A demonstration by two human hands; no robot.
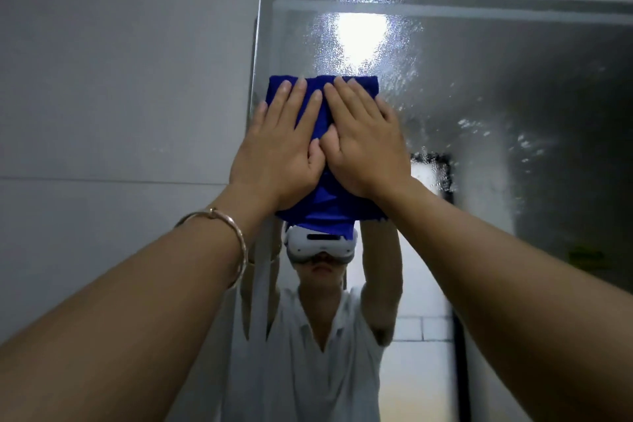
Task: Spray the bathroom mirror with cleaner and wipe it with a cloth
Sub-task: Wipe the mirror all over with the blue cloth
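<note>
Mirror [496, 86] glass is mounted on a grey wall [120, 79], and its upper part is seen to be covered with beads of spray [404, 55] that catch a reflected light. A folded blue cloth [329, 212] is pressed flat against the glass near the mirror's left edge, just below the brightest patch of droplets. The cloth is held there by both hands side by side: the left hand [277, 154] and the right hand [363, 151] are laid on it with straight fingers pointing upward, nothing being gripped. A thin bangle [219, 226] is worn on the left wrist. No cleaner bottle is in view. The spraying is judged to be done and the wiping to be in hand. Even pressure is called for next, with the cloth carried up and across the wet area to the right, which is as yet unwiped.
</note>
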